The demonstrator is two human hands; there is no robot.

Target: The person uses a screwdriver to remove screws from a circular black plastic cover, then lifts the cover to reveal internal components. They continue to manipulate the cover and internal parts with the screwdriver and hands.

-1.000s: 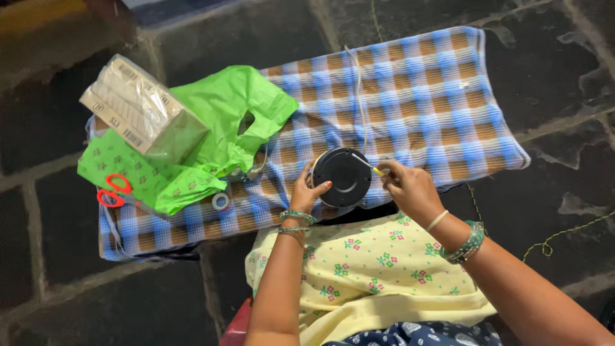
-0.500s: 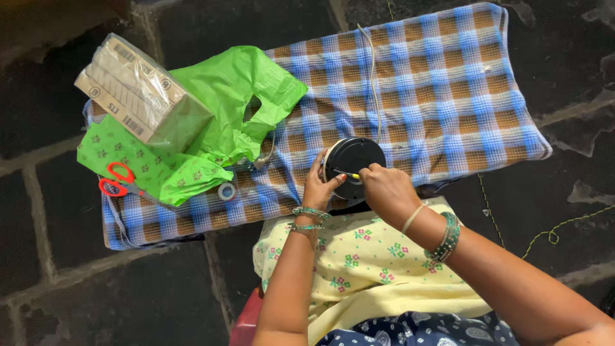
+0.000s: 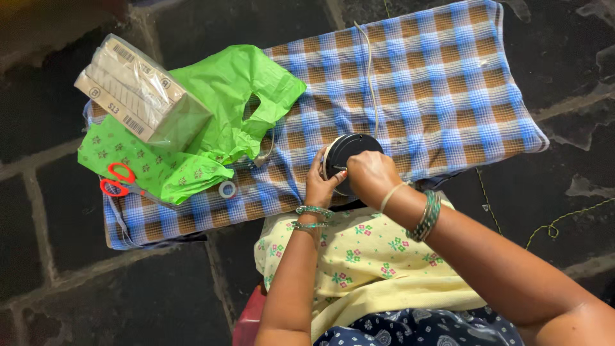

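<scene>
In the upper left of the frame a rectangular package (image 3: pixel 138 90) lies on the table (image 3: pixel 448 83), its right end resting on a green plastic bag (image 3: pixel 237 96); it is tan cardboard under clear, shiny wrap; pale striped labels with dark barcodes run along its top and its lower left side; no signs or screens are in view.

Both hands (image 3: pixel 346 179) on black round tin (image 3: pixel 353 148)

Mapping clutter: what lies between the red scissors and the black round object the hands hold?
In the head view, between the scissors and the black round object lie green patterned fabric, a small tape roll, then bare checked cloth.
</scene>
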